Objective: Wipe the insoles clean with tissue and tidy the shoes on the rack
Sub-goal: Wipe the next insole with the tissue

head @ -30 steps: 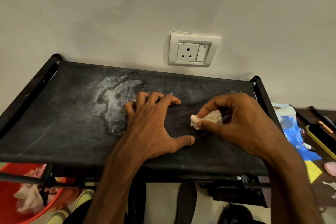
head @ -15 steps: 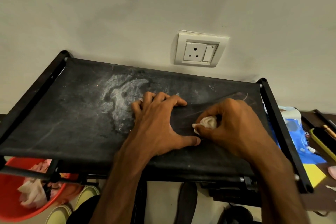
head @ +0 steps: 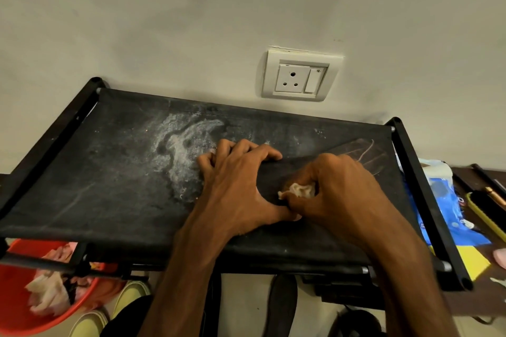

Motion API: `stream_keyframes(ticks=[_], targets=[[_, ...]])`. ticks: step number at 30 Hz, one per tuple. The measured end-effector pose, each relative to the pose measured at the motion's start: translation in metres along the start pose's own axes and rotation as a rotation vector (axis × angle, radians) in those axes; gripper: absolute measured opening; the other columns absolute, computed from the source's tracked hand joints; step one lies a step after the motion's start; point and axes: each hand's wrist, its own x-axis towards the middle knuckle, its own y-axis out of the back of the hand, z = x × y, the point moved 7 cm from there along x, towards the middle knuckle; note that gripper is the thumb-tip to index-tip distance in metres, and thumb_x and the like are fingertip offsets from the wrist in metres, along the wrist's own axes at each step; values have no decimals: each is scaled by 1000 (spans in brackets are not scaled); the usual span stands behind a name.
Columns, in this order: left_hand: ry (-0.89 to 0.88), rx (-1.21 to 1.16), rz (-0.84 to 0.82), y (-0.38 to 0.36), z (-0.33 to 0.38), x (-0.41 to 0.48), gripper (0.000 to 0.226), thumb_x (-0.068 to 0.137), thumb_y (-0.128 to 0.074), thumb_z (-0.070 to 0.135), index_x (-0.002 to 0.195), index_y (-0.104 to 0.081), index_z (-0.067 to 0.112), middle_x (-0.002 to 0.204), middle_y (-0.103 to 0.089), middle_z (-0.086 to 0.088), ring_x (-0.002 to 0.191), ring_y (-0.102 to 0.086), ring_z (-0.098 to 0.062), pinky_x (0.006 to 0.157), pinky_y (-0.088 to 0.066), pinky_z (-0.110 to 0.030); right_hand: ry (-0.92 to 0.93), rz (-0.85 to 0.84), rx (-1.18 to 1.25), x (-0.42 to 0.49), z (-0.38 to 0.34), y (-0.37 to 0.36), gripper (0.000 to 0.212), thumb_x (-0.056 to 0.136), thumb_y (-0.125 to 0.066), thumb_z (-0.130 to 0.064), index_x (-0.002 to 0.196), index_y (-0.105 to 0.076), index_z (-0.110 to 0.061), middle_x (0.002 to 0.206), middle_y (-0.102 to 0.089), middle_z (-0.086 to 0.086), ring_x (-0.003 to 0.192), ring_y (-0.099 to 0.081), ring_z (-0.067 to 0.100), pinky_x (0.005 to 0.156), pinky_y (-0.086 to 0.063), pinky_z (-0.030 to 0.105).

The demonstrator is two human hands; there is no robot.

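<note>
Insole (head: 365,152), flat, black, vein-marked: pinned under left hand (head: 235,189), fingers spread and pressing, steadying it for wiping. Right hand (head: 339,194), just beside, pinches crumpled white tissue (head: 297,190) against it.

Tissue (head: 297,190) mostly hidden in R hand (head: 343,193); red tub (head: 12,295) cut by edge.

The place looks like a home, in a corner where shoes are kept. A black fabric-shelved shoe rack (head: 95,186) stands against a plain painted wall (head: 191,22) fitted with a white three-pin socket and switch (head: 299,78). Pale yellow shoes (head: 128,295) sit on the floor beneath it, beside a red plastic tub (head: 16,306) of crumpled rags. A blue packet (head: 449,208) and a pen (head: 495,195) lie on a brown side surface (head: 479,309).
</note>
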Motion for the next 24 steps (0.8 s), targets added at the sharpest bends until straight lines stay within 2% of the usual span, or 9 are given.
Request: stream_keyframes(ticks=[2,4,6,8,11,16,18,20,24], targets=[[-3,5,-4,0,1,0,94,46,-73,86,130,-48,52,126,-44,23,117,-28,-6,89,-14,-32,-3,53,-70,1,-2,1,19,83,-76,-49,97,-78,-36,94,-74,-8,87,-68,15,83,-58,39],[-5,6,-7,0,1,-1,95,46,-73,87,130,-48,52,125,-43,23,116,-28,-6,89,-14,-32,4,214,-37,5,-1,1,15,84,-75,-45,95,-79,-36,88,-74,-7,82,-69,17,78,-59,40],[-10,7,1,-1,2,-2,92,48,-72,88,129,-49,52,123,-42,23,114,-28,-6,89,-14,-31,1,405,123,7,3,2,11,84,-76,-40,92,-80,-33,83,-75,-7,75,-69,15,69,-59,41],[-12,10,8,-1,3,-3,90,49,-71,89,129,-49,52,122,-41,23,114,-28,-6,89,-14,-32,-15,511,260,9,9,3,10,83,-78,-38,92,-80,-33,86,-76,-9,74,-69,13,66,-59,41],[2,7,6,0,1,-3,92,48,-71,90,129,-49,53,122,-41,24,113,-28,-6,86,-14,-32,52,477,192,12,9,1,8,84,-77,-37,89,-79,-30,82,-74,-6,72,-68,15,64,-58,41],[14,15,6,1,1,-2,96,45,-70,91,131,-50,53,123,-42,26,114,-27,-6,88,-17,-34,59,17,120,0,21,2,23,71,-68,-62,84,-77,-45,83,-75,-16,76,-68,5,72,-60,39],[16,-3,0,1,1,-2,95,46,-71,90,131,-50,53,124,-42,26,116,-28,-6,89,-17,-34,53,-46,75,-7,23,4,31,63,-61,-69,83,-75,-49,86,-74,-21,80,-68,4,76,-61,38],[15,-11,2,2,1,-3,94,47,-72,89,131,-50,52,124,-42,26,117,-28,-7,91,-17,-35,40,23,86,-6,23,7,24,68,-69,-64,83,-75,-45,87,-74,-22,80,-68,3,77,-61,39],[10,-18,14,2,1,-4,91,48,-71,89,129,-50,52,123,-42,26,116,-30,-6,94,-21,-36,16,369,152,7,25,9,10,80,-81,-43,88,-78,-37,87,-75,-14,78,-68,10,71,-59,42]])
